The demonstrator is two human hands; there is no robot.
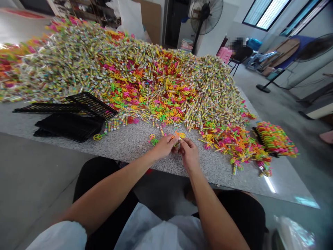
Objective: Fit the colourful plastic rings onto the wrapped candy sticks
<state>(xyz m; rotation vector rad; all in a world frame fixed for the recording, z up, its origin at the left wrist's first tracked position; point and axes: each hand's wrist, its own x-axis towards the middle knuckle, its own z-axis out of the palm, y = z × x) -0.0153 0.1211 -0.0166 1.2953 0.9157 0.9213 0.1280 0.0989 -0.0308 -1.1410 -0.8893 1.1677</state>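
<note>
Between left hand point(163, 147) and right hand point(190, 153) sits a pinched colourful piece point(177, 141).

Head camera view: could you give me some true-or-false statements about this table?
1. The left hand and right hand pinch one small orange-yellow plastic piece. True.
2. The black plastic mesh trays on the left are full of toys. False: they are empty.
3. A heap of colourful little tubes and rings covers the far side of the speckled grey stone table. True.
4. The black pedestal fan stands on the table. False: it stands beyond the heap.
</note>
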